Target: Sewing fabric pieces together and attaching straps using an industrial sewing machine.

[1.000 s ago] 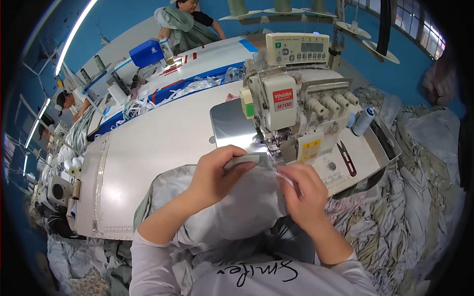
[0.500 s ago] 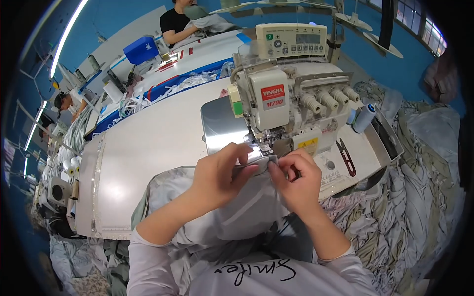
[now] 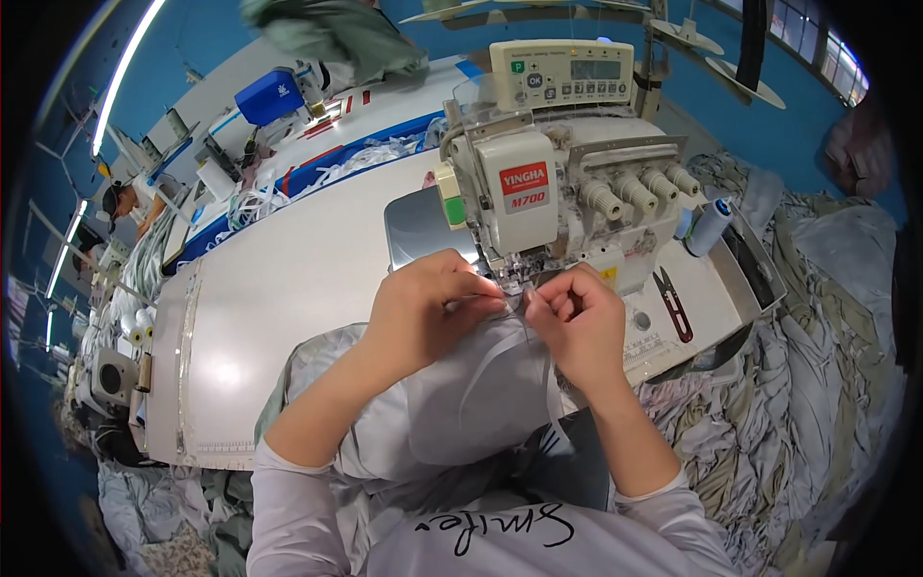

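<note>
Cloth (image 3: 452, 413), pale grey and loosely folded, lies over the near edge of the sewing table (image 3: 269, 317) and down toward the person's lap, its top edge drawn up just in front of the needle area of a white overlock machine (image 3: 524, 197). From where I stand, the left hand (image 3: 423, 308) has that edge pinched between thumb and fingers, and the right hand (image 3: 582, 327), fingers curled, pinches it close beside, the two sets of fingertips nearly meeting. A narrow white strip (image 3: 488, 358) trails from between them across the cloth; which fingers grip the strip, I cannot tell. Right of the machine lie dark-red thread snips (image 3: 677, 315), with a pale blue thread cone (image 3: 710, 229) beyond. Across the way, a blurred grey-green bundle (image 3: 332, 38) hangs over another worktable (image 3: 409, 91).
</note>
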